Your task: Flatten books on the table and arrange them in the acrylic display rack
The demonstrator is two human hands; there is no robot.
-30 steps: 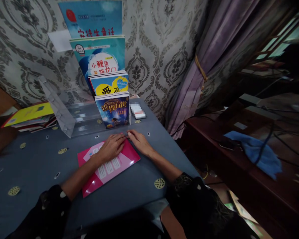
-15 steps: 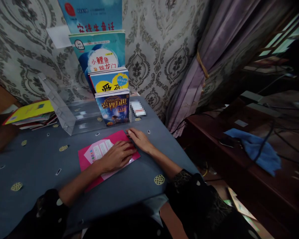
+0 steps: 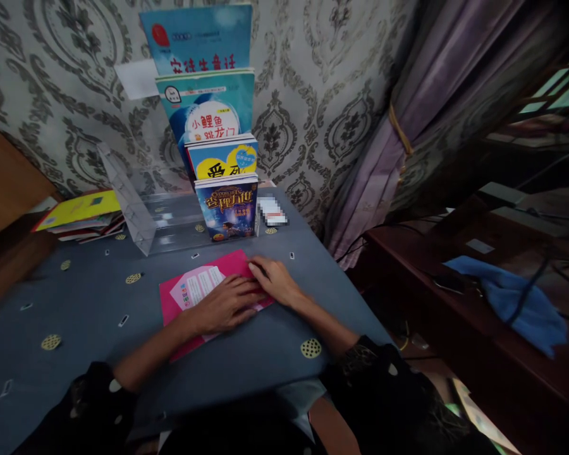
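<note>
A pink book or booklet (image 3: pixel 200 289) with a pale panel of print lies flat on the grey-blue tablecloth. Across its right half rests my left hand (image 3: pixel 230 304), fingers stretched out and palm down. My right hand (image 3: pixel 279 279) is at the book's right edge, close to the left fingertips, its fingers extended along the upper right corner. Whether any right fingers go under the cover is hidden. Just beyond my hands, a clear plastic stand (image 3: pixel 177 237) holds several upright books, the front one a dark blue book (image 3: pixel 227 212).
A pile of books with a yellow cover (image 3: pixel 83 208) lies at the back left. Behind the stand is a patterned wall (image 3: pixel 313 69). To the right are a tied purple curtain (image 3: pixel 372 164) and a dark red desk (image 3: pixel 408 265) with a blue cloth (image 3: pixel 512 303) and cables.
The view has shifted slightly, so the table and stand appear further right. My right hand has drawn slightly closer to my left over the book's edge. The book still lies flat.
</note>
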